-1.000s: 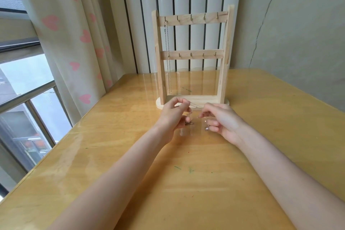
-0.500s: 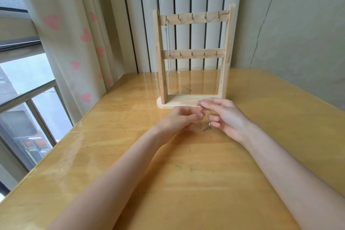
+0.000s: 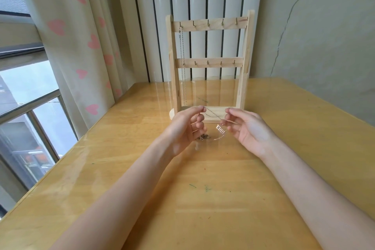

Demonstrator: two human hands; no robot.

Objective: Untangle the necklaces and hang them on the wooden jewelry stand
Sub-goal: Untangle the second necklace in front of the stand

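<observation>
A wooden jewelry stand (image 3: 246, 57) with two hook rails stands at the table's far side. One silver chain (image 3: 182, 67) hangs from its top-left hook. Just in front of the stand's base, my left hand (image 3: 185, 128) and my right hand (image 3: 246, 128) each pinch a thin silver necklace (image 3: 213, 114) stretched between them. A small clear pendant (image 3: 220, 129) dangles from it near my right fingers. A tangled clump of chain and clasps (image 3: 203, 137) lies on the table under my left fingers.
The glossy wooden table (image 3: 203, 199) runs to a window and heart-print curtain (image 3: 67, 36) on the left. White vertical panels and a cracked wall (image 3: 324, 36) rise behind the stand.
My hands have lifted and drawn apart, pulling a length of chain taut between them. The pendant now hangs free above the table.
</observation>
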